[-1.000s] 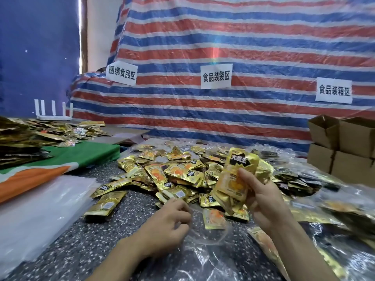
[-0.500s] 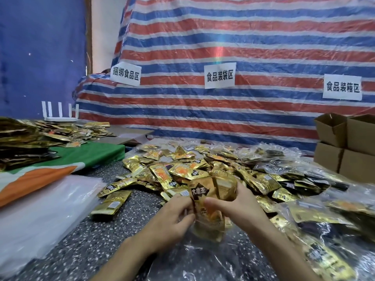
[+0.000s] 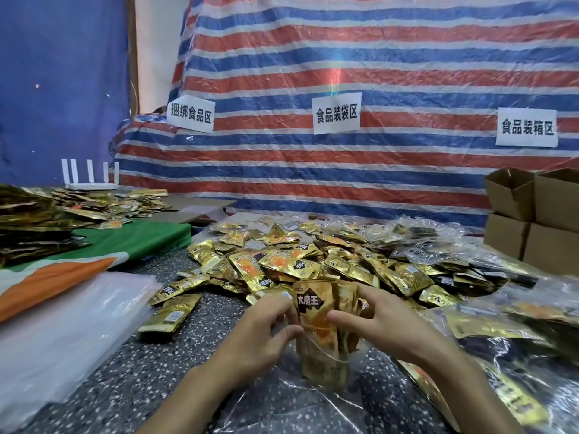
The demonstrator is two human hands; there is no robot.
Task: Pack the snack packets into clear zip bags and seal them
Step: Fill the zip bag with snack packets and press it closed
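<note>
So a bundle of gold snack packets is held upright near the front edge of the speckled tabletop, with its lower half already sunk inside a clear zip bag. The top half, the bit with the black label, is poking out above the bag's mouth. The bundle is gripped by the right hand, thumb laid across the front and fingers wrapped round the back. The left hand is curled in at the bundle's left edge, and the bag's rim looks to be pinched there between thumb and fingers. Whether a packet is caught in that pinch too can't be told, honestly. The bag isn't sealed yet.

Just behind the hands, a big loose pile of packets is spread out. Filled plastic bags are heaped to the right of it, and open cardboard boxes are stacked at the far right. A flat stack of empty clear bags is laid on the left, next to a green and orange cloth that another heap of packets is dumped on. A white router is parked behind that. The whole back is covered by a striped tarp with paper signs stuck on.
</note>
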